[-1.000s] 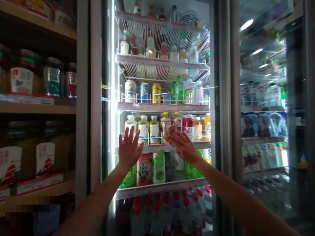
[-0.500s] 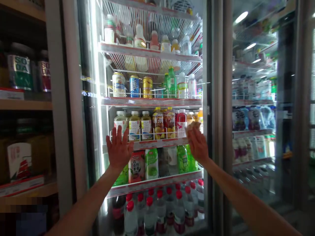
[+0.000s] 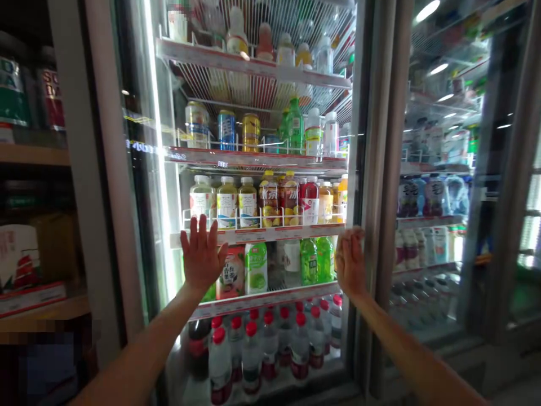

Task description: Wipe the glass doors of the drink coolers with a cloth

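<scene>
My left hand [image 3: 203, 256] lies flat with its fingers spread, apparently against the glass door [image 3: 279, 248] of a lit drinks fridge. It appears in front of the shelf edge below the tea bottles [image 3: 227, 203]. At the right side of the same door, close to the metal frame [image 3: 378, 225], my right hand [image 3: 351, 268] presses a beige cloth [image 3: 357, 232] to the glass. Little of the cloth shows past the fingertips; the palm and fingers hide the remainder.
Behind the glass stand shelves of bottles, cans [image 3: 227, 131] and red-capped water bottles [image 3: 251, 355]. A second glass-fronted fridge [image 3: 435, 248] is to the right. To the left is a wooden shelf [image 3: 34, 155] with SODA-labelled drinks.
My right hand has slid with the cloth to the right and down across the glass, reaching the door's edge. My left hand stays spread in about the same place. The view has shifted slightly.
</scene>
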